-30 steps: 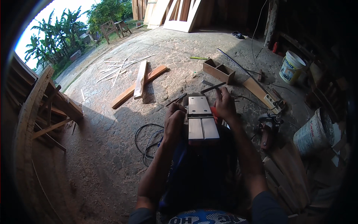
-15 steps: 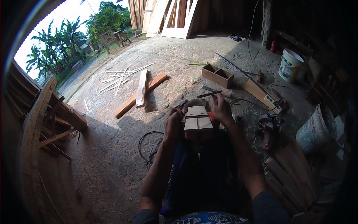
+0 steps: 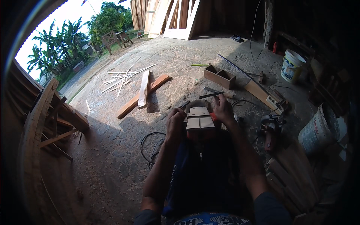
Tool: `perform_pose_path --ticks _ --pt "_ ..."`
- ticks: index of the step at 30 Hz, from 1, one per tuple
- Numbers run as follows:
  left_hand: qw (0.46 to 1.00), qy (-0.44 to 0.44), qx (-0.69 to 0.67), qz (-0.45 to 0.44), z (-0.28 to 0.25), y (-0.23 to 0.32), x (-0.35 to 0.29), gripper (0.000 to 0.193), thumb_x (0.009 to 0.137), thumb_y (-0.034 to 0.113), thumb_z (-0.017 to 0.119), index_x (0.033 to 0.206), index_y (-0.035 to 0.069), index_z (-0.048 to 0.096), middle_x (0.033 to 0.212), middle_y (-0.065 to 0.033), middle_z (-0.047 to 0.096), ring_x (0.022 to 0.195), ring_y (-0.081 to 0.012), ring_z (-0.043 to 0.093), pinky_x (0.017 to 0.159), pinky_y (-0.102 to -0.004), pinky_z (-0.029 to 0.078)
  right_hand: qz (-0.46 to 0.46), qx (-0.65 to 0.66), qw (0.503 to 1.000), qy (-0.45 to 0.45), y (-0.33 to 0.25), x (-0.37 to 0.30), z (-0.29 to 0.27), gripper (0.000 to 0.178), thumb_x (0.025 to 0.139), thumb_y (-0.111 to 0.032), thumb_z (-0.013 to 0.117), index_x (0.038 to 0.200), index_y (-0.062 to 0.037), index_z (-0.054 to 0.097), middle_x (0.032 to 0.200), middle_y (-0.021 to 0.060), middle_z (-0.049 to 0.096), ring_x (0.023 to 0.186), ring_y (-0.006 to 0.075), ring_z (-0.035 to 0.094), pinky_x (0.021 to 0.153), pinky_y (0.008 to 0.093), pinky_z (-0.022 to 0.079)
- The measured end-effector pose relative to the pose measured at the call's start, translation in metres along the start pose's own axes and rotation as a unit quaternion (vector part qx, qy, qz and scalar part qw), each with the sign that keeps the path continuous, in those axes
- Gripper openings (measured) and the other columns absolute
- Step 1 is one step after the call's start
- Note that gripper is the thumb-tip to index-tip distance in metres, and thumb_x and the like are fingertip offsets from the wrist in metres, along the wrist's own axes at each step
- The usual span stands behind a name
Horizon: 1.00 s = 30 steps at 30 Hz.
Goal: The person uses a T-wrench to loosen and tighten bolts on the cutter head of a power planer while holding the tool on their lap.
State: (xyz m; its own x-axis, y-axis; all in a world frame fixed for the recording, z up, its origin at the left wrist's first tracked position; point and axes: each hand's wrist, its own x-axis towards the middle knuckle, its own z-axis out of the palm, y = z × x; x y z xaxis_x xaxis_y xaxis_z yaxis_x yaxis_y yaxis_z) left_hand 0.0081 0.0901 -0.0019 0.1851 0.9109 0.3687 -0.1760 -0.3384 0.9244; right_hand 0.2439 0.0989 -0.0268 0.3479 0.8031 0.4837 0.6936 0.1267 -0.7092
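There, in the head view, the right hand (image 3: 224, 110) pinched a dark flat bar (image 3: 212, 95) in bent fingers; the left hand (image 3: 175, 122) curled tight, seemingly on a shorter dark strip (image 3: 183, 104); and between them an electric hand planer (image 3: 198, 111) lay sole-up! To me, the step looked like handling blade-like pieces; the next move called for a steady grip.

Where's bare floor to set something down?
Two patches, with scattered shavings: floor between the crossed boards and divided box; shaded floor between the left-side trestle and black cable. Crowded: the right side, with power saw, power strip, buckets and planks.
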Motion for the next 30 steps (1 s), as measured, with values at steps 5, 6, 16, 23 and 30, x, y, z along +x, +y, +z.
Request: perform_pose_path --ticks 5,6,16,23,30 --pt "1.0 0.003 0.02 0.022 -0.001 -0.003 0.001 0.01 0.079 0.009 0.056 0.084 0.002 0.061 0.084 -0.0052 0.059 0.08 -0.0169 0.054 0.074 -0.0288 0.045 0.014 -0.016 1.0 -0.012 -0.004 0.0 -0.002 0.027 0.101 -0.032 0.049 0.103 -0.0048 0.051 0.085 0.0286 0.065 0.084 0.0508 0.063 0.068 0.0599 0.048" --pt "0.998 0.003 0.035 0.052 -0.003 -0.007 0.002 0.01 0.078 0.01 0.059 0.083 0.002 0.061 0.083 -0.0069 0.059 0.079 -0.0198 0.055 0.072 -0.0305 0.045 0.009 -0.015 1.0 -0.007 -0.005 0.0 -0.002 0.027 0.101 -0.032 0.049 0.103 -0.0047 0.051 0.085 0.0286 0.065 0.084 0.0509 0.063 0.069 0.0601 0.048" --pt "0.998 0.002 0.059 -0.026 -0.002 0.001 0.001 0.014 0.08 0.011 0.053 0.086 0.003 0.062 0.086 -0.0037 0.059 0.085 -0.0155 0.051 0.081 -0.0276 0.041 0.005 -0.007 1.0 -0.012 -0.007 -0.001 -0.005 0.028 0.101 -0.031 0.048 0.105 -0.0042 0.052 0.083 0.0292 0.066 0.082 0.0504 0.064 0.067 0.0594 0.049" --pt "0.993 0.027 -0.045 -0.109 0.01 0.02 0.0 0.012 0.079 0.012 0.053 0.084 0.005 0.06 0.083 -0.0006 0.054 0.082 -0.0138 0.047 0.079 -0.0257 0.038 0.011 -0.013 1.0 -0.006 -0.004 -0.002 -0.005 0.029 0.101 -0.031 0.049 0.107 -0.0029 0.052 0.085 0.0293 0.066 0.084 0.0501 0.064 0.07 0.0586 0.051" --pt "0.984 0.05 -0.068 -0.154 -0.003 0.004 0.005 0.014 0.081 0.011 0.053 0.08 0.0 0.061 0.088 -0.0059 0.059 0.08 -0.0157 0.055 0.077 -0.0264 0.045 0.027 0.033 0.999 -0.016 -0.01 -0.003 -0.003 0.029 0.101 -0.031 0.049 0.108 -0.0035 0.054 0.092 0.0288 0.067 0.09 0.0495 0.064 0.077 0.0576 0.051"
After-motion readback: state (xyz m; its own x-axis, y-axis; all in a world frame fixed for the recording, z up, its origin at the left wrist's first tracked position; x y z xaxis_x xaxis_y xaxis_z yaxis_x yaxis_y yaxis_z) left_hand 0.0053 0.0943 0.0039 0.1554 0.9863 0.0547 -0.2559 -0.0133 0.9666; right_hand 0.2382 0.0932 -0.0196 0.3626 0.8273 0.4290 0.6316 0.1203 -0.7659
